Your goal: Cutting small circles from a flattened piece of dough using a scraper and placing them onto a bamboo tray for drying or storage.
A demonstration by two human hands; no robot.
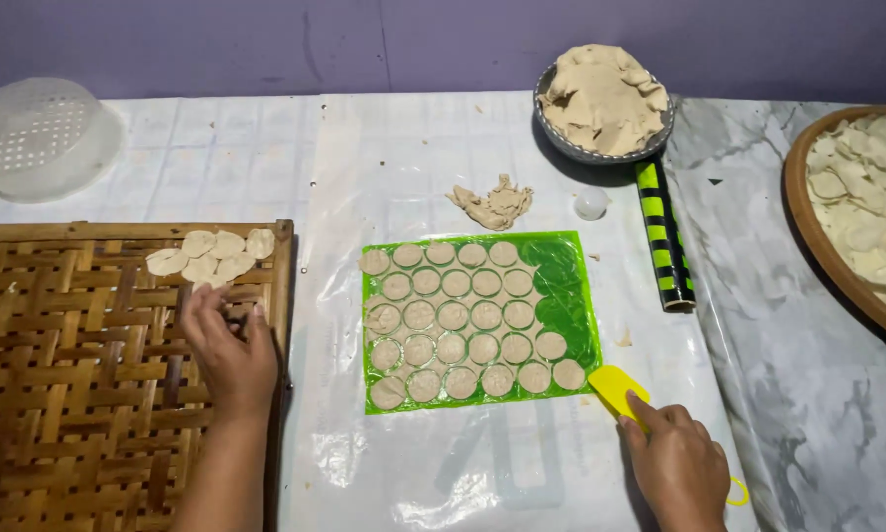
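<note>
My left hand point(228, 345) rests on a woven bamboo tray point(68, 394) at the left, fingers touching a dough round at the edge of a small cluster of flat dough rounds point(211, 256). My right hand point(674, 458) grips a yellow plastic scraper point(615, 389), whose blade sits at the lower right corner of a green sheet point(566, 310). Several cut dough circles point(453, 317) lie in rows on that sheet.
A metal bowl of dough point(605, 99) stands at the back, with a scrap of dough point(492, 205) and a small white round cutter point(590, 204) near it. A green-and-black striped roller point(664, 236), a white perforated lid point(39, 138) and a wooden tray of dough rounds point(861, 212) surround the work area.
</note>
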